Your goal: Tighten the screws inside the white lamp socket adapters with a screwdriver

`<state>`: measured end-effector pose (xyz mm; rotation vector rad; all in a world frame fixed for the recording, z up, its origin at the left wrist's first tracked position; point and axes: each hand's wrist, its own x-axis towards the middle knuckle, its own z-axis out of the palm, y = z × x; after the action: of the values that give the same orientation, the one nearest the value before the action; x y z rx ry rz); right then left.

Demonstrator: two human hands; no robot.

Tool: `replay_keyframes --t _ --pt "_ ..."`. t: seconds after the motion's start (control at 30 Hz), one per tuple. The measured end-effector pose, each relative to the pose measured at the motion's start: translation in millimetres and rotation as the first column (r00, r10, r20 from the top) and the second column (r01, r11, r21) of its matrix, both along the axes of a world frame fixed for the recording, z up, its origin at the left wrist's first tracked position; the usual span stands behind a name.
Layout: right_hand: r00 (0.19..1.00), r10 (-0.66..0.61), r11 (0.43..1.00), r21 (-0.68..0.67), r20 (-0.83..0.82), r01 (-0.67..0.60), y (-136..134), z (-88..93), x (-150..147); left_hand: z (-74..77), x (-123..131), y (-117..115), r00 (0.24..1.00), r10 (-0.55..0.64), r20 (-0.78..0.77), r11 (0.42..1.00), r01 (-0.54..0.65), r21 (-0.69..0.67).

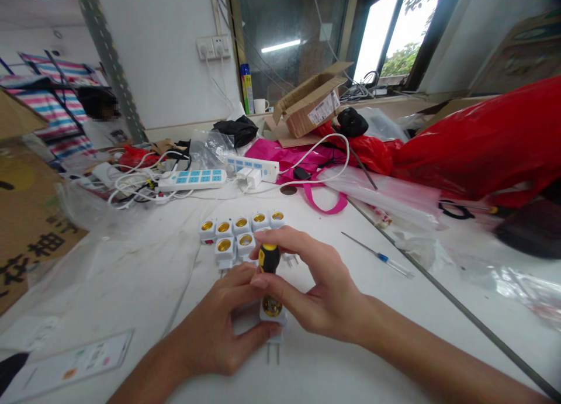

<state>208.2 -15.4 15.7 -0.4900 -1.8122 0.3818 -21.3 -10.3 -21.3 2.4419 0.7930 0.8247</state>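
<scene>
My right hand is closed around the yellow and black handle of a screwdriver, which stands upright. Its lower end points into the brass-coloured opening of a white lamp socket; the tip is hidden inside. Two plug pins stick out of that socket toward me. With fingers and thumb, my left hand grips the same socket from the left and holds it on the table. Just beyond my hands, several similar white lamp sockets stand in rows, their brass-lined openings facing up. My right fingers hide part of the rows.
A second screwdriver lies at right beside a long grey rod. Power strips and tangled cables sit at the back. A cardboard carton stands left, a red plastic bag right. Another person is at far left.
</scene>
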Motion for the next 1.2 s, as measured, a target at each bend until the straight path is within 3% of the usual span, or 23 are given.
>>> replay_keyframes --t 0.07,0.3,0.5,0.77,1.2 --pt "1.0 0.025 1.0 0.009 0.004 -0.025 0 0.0 0 -1.0 1 0 1.0 0.004 0.009 0.999 -0.004 0.033" --pt "0.977 0.18 0.965 -0.171 -0.115 -0.198 -4 -1.4 2 3.3 4 2 0.995 -0.066 0.072 0.99 0.056 0.13" --pt "0.983 0.093 0.987 -0.114 -0.155 -0.112 -5 -2.6 1 1.8 5 2 0.991 -0.078 0.108 0.978 0.055 0.2" --pt "0.997 0.06 0.998 0.006 -0.039 -0.06 -3 -1.9 3 4.3 6 2 0.991 -0.075 0.112 0.977 0.05 0.208" --pt "0.996 0.07 0.997 -0.031 -0.046 -0.071 -3 -10.8 5 5.2 6 2 0.994 -0.063 0.087 0.987 0.049 0.152"
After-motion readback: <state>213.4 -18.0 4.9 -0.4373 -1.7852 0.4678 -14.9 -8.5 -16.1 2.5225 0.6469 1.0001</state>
